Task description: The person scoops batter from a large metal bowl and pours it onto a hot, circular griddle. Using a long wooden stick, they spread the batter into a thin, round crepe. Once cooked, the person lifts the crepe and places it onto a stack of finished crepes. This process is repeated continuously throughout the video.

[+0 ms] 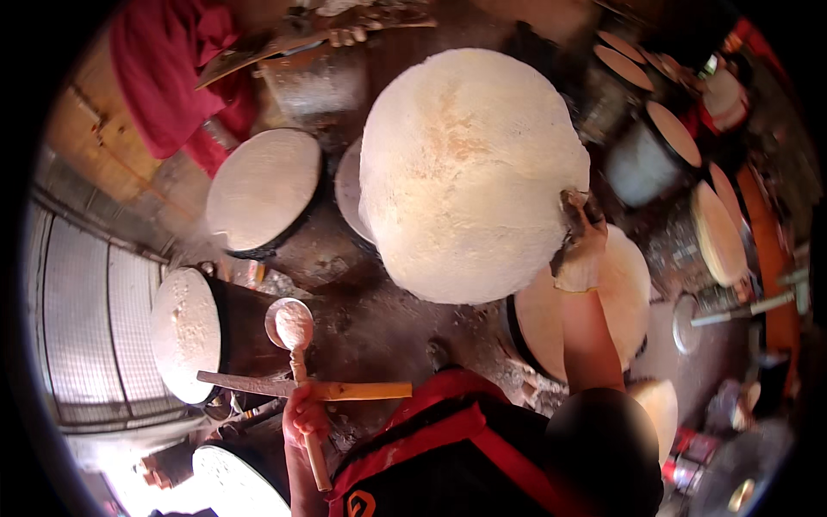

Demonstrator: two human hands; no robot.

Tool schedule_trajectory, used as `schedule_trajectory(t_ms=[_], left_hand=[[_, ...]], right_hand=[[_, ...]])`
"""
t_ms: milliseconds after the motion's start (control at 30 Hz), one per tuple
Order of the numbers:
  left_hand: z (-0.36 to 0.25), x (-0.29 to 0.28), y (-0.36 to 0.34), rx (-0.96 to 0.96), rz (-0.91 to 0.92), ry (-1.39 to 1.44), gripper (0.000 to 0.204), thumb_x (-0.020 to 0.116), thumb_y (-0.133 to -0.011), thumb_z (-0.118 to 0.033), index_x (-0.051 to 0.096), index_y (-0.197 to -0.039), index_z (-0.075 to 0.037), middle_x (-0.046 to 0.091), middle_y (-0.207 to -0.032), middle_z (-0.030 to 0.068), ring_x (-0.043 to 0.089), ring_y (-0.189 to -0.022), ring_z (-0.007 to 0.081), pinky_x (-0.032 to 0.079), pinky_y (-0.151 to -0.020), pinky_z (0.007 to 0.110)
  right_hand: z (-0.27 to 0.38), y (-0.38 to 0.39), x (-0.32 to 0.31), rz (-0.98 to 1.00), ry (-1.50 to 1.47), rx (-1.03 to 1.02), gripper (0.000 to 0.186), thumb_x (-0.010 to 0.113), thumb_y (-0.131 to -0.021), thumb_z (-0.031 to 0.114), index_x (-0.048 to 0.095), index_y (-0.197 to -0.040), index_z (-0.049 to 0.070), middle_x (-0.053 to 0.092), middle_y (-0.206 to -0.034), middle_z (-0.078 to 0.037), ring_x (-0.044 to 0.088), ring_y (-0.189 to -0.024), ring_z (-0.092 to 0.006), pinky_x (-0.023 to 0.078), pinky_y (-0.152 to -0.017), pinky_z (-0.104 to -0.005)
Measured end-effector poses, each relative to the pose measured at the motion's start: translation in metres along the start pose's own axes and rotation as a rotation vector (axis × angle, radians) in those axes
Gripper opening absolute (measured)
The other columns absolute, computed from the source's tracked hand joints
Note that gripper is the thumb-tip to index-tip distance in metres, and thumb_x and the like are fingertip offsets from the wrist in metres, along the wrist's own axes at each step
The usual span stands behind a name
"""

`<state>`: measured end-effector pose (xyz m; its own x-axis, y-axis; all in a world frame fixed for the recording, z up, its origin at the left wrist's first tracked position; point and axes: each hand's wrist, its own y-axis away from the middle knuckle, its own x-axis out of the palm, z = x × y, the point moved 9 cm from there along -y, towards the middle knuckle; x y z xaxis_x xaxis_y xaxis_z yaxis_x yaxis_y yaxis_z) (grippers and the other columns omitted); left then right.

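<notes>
My left hand (307, 414) is closed around the wooden handle of a ladle (291, 323) whose round bowl holds white batter or flour. A flat wooden stick (366, 391) crosses the handle in the same fist. My right arm reaches forward, and my right hand (579, 231), in a worn, dark-stained glove, grips the right edge of a very large, round, pale flatbread (474, 185). Lightly browned in its middle, the bread is held up before me and covers part of a round griddle (624, 284) behind it. My right fingertips are partly hidden.
Several pale-topped round griddles stand about: one ahead left (264, 189), one at the left (185, 336), one near left (233, 482). More discs (718, 233) line the right. Another person in red cloth (168, 69) stands far left, a hand (347, 36) near a board.
</notes>
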<state>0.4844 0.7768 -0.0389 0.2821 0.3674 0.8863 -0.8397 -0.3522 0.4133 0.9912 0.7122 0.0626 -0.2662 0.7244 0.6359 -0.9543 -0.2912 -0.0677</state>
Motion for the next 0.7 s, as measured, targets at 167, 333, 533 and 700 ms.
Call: schedule_trajectory(t_ms=[167,333,533,700], left_hand=[[0.019,-0.047,0.021,-0.069,-0.008,-0.025,0.025,0.035,-0.099,-0.025,0.045,-0.080,-0.012,0.040,-0.058,-0.0030,0.041,-0.039,0.0102,0.039,-0.040,0.028],[0.073,-0.078,0.035,-0.305,-0.052,-0.064,0.030,0.035,-0.099,-0.025,0.046,-0.076,-0.009,0.039,-0.053,-0.0016,0.042,-0.041,0.0117,0.038,-0.040,0.029],[0.149,-0.089,0.033,-0.540,-0.082,-0.111,0.031,0.035,-0.099,-0.024,0.047,-0.074,-0.009,0.039,-0.050,-0.0008,0.041,-0.040,0.0124,0.037,-0.040,0.028],[0.208,-0.085,0.030,-0.547,-0.064,-0.152,0.031,0.033,-0.099,-0.024,0.050,-0.078,-0.009,0.038,-0.050,-0.0016,0.040,-0.040,0.0119,0.035,-0.039,0.027]], right_hand=[[0.133,0.064,-0.139,0.086,0.353,-0.223,0.022,0.050,-0.090,0.016,0.059,-0.105,0.001,0.063,-0.101,-0.008,0.058,-0.100,-0.0199,0.041,-0.097,-0.0338],[0.306,0.112,-0.311,-0.051,0.694,-0.153,0.034,0.046,-0.089,0.028,0.061,-0.104,0.001,0.062,-0.110,-0.011,0.056,-0.106,-0.0210,0.039,-0.099,-0.0334],[0.467,0.152,-0.305,-0.086,1.296,-0.099,0.020,0.064,-0.081,0.009,0.063,-0.099,-0.001,0.066,-0.091,-0.008,0.064,-0.082,-0.0174,0.051,-0.074,-0.0283],[0.404,0.193,-0.255,0.257,2.274,-0.056,0.029,0.062,-0.081,0.016,0.066,-0.109,0.016,0.066,-0.099,-0.010,0.065,-0.071,-0.0228,0.053,-0.065,-0.0323]])
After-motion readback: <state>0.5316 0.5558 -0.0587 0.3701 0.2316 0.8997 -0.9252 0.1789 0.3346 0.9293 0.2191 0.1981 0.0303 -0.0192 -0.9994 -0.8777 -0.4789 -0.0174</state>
